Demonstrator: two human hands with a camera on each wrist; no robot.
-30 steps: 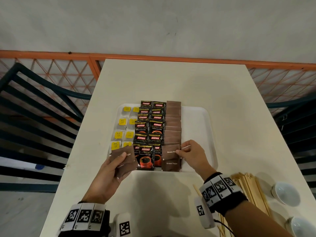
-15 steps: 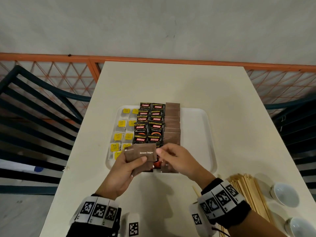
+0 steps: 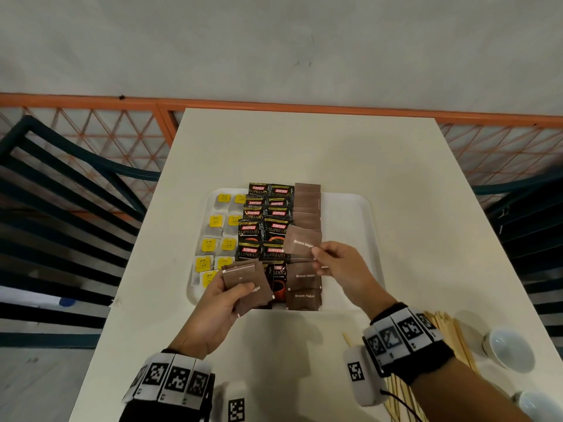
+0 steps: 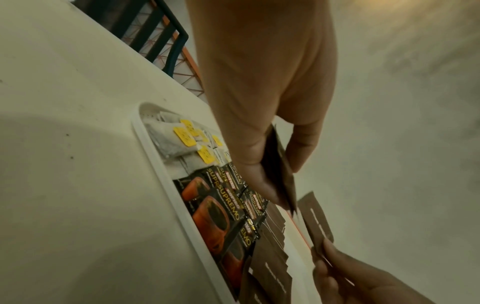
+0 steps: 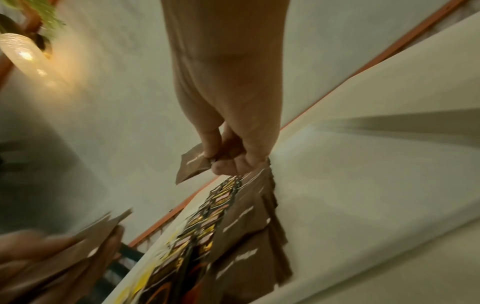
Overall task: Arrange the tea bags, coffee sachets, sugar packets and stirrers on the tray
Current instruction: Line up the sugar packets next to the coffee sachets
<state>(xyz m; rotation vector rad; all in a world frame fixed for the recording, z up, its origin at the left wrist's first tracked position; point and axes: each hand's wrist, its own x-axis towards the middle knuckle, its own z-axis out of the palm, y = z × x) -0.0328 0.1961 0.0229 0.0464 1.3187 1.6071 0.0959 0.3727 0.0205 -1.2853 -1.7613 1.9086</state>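
Right hand [image 3: 341, 269]: fingers pinch one brown sugar packet [image 3: 303, 242], raised above the sugar column on the tray [image 3: 350, 233]. Left hand [image 3: 213, 306]: fingers clamp a small stack of packets [image 3: 246, 284] beside it. Stirrers [image 3: 451, 333] on tabletop [image 3: 304, 147], behind right wrist.

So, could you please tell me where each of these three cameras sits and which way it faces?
Head: worn on the head, looking forward and down at the tray on the table; both hands and wristbands show.
Left wrist: looks along the left hand, which grips a stack of sugar packets, over the tray's near left corner.
Right wrist: looks along the right hand, which pinches one sugar packet, toward the orange railing.
Shared: both wrist views catch the other hand and the coffee sachets.
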